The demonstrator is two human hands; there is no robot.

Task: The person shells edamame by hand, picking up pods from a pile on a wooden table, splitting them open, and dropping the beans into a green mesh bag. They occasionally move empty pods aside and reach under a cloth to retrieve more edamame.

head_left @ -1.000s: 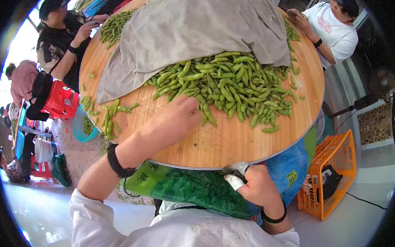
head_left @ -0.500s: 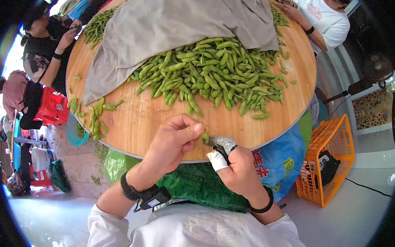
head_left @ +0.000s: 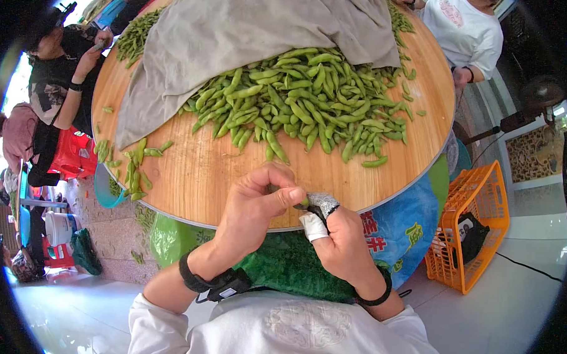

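My left hand (head_left: 256, 206) pinches a green pod (head_left: 304, 203) at the table's near edge; only a small part of the pod shows. Facing it, my right hand (head_left: 335, 234) has covered fingertips, one grey and one white, and is closed against the pod's end. A dark item is partly visible between its fingers, too small to make out. Beyond my hands, a heap of green pods (head_left: 306, 104) lies on the round wooden table (head_left: 196, 174), partly beneath a grey cloth (head_left: 229, 38).
A small group of pods (head_left: 135, 169) lies at the table's left. An orange crate (head_left: 466, 227) stands on the floor at right, and a teal basin (head_left: 108, 186) at left. One person (head_left: 64, 72) is at upper left, another (head_left: 462, 30) at upper right.
My left hand has moved slightly right, its fingers now touching my right fingertips around the pod. The person at upper right has lowered one hand beside the table.
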